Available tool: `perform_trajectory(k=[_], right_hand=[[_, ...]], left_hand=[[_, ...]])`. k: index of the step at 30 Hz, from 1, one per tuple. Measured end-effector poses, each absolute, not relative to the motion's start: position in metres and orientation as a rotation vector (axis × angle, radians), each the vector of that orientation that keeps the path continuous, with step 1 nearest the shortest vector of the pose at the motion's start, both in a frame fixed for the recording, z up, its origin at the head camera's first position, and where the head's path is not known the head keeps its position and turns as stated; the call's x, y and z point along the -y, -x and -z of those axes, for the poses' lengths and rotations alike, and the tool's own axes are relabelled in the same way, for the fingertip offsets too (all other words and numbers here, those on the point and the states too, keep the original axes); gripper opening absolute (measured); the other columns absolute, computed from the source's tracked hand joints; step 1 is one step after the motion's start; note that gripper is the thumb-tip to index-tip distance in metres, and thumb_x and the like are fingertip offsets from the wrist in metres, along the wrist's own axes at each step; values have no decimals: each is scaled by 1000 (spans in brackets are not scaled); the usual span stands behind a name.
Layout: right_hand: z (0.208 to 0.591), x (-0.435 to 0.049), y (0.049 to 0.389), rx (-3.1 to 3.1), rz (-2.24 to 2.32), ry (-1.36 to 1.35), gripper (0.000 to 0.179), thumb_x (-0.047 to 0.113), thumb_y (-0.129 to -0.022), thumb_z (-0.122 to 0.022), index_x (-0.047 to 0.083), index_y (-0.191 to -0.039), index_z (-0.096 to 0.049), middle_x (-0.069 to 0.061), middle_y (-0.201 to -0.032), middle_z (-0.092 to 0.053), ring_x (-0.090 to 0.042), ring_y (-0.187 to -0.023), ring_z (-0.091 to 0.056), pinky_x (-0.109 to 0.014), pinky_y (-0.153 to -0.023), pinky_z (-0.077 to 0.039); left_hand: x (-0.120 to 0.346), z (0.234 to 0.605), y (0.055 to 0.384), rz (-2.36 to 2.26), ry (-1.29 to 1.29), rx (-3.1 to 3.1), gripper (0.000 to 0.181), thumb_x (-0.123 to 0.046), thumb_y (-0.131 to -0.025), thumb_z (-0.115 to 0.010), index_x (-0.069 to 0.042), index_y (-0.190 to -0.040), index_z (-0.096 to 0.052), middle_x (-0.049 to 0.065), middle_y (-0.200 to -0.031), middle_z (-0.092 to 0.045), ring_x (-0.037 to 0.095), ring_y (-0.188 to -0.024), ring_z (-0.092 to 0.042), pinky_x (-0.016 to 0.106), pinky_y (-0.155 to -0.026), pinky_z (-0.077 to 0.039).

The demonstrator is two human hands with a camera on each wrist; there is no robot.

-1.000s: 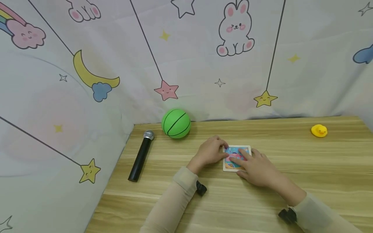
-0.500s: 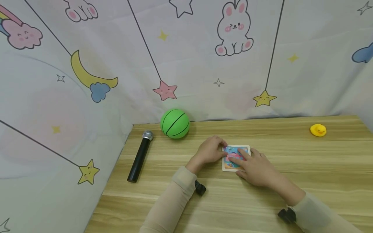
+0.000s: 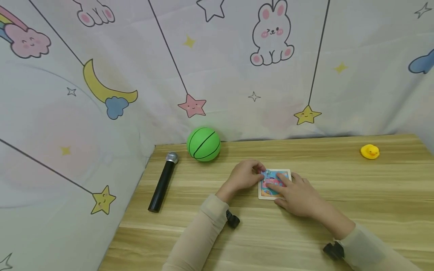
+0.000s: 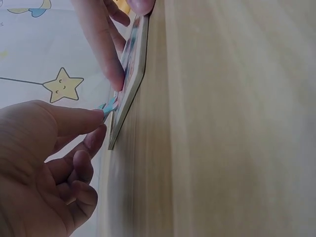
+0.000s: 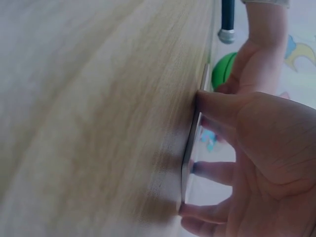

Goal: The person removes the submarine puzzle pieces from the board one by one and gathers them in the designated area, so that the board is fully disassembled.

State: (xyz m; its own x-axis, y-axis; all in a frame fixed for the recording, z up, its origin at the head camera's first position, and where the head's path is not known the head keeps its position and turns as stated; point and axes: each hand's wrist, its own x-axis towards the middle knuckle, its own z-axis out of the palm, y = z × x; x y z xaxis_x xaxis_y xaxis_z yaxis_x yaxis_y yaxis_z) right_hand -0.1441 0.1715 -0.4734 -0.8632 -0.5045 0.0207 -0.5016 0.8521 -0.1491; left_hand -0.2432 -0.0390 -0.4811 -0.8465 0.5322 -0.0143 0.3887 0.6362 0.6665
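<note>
A small square picture puzzle [image 3: 270, 193] with a pale rim and a pink and blue picture lies flat on the wooden table. My left hand [image 3: 242, 175] is at its upper left corner. In the left wrist view, thumb and index finger pinch a small light-blue puzzle piece [image 4: 109, 107], tilted up at the board's surface. The other fingers are curled in. My right hand [image 3: 300, 194] holds the board, with two spread fingers on the picture and the thumb at the near edge. In the right wrist view, further fingers [image 5: 207, 212] meet the board's edge.
A black microphone [image 3: 163, 184] with a silver head lies at the left of the table [image 3: 271, 241]. Behind it sits a green ball [image 3: 204, 144]. A yellow rubber duck [image 3: 370, 151] stands at the far right. A printed cloth [image 3: 230, 75] hangs along the back and left.
My left fingertips have shifted slightly at the upper left corner, and a bit of the light-blue piece now shows tilted there. The right hand keeps its place on the board.
</note>
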Motion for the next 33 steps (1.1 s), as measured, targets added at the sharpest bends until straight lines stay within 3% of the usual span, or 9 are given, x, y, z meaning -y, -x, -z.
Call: perform_trajectory(k=[14,26,33], right_hand=[[476,-172,143,-3000,239,788,52,44,-101,-66,27,-149,-59,-23,-153,-48,-60,-128,-46,-70,-92,-45],[474,-172,141,-3009,239,825,52,44,-101,-67,25,-148,-60,-24,-151,-50,-60,-127,-47,-70,-91,-46],[476,-173,142,-3007,270,813,53,42,-100,-68,24,-149,-59,-24,-152,-49,-62,-129,-44,-71,-93,-44]], left_hand=[[91,476,237,-1193,-607,-2596,11,-16,-95,-73,-17,-106,-74,-7,-96,-69,12,-86,-62,32,-77,-51],[154,485,240,-1201,-447,-2656,11,-12,-95,-74,-10,-106,-74,-1,-98,-71,18,-96,-65,43,-91,-50],[169,489,242,-1160,-363,-2706,11,-9,-96,-74,-8,-107,-74,1,-97,-71,19,-95,-66,43,-91,-50]])
